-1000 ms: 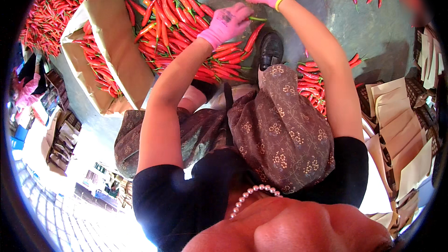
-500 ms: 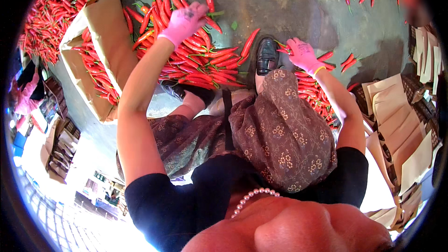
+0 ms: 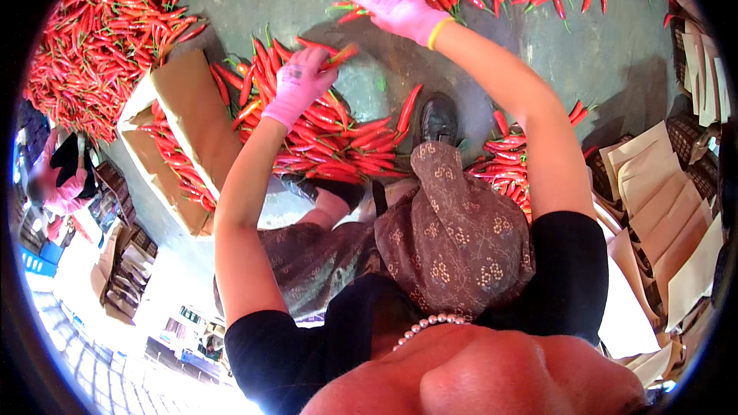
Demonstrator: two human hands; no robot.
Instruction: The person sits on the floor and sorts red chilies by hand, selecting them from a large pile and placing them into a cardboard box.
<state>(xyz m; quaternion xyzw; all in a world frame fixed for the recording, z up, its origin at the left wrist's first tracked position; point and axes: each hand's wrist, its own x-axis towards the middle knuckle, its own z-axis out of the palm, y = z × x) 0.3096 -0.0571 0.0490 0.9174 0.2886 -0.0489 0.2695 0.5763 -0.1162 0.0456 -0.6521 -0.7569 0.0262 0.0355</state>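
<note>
Inside left grip point(image 3: 300, 83), red chili point(image 3: 344, 54); at right grip point(image 3: 400, 6), chilies point(image 3: 353, 15) jutting left.

The left hand point(image 3: 300, 86) covers one end of a red pepper point(image 3: 342, 55), whose outer part is blurred. Beneath the right hand point(image 3: 403, 8), the peppers in its grasp point(image 3: 352, 15) are half hidden, their number unclear. The big pepper heap point(image 3: 108, 54) runs out past the dark rim and top edge. The paper bag's point(image 3: 192, 100) lower corner passes behind the left forearm point(image 3: 246, 184); its deeper contents are hidden. Another person point(image 3: 65, 192) (small, warped and blurred) sits at the rim, their handiwork too tiny to tell.
</note>
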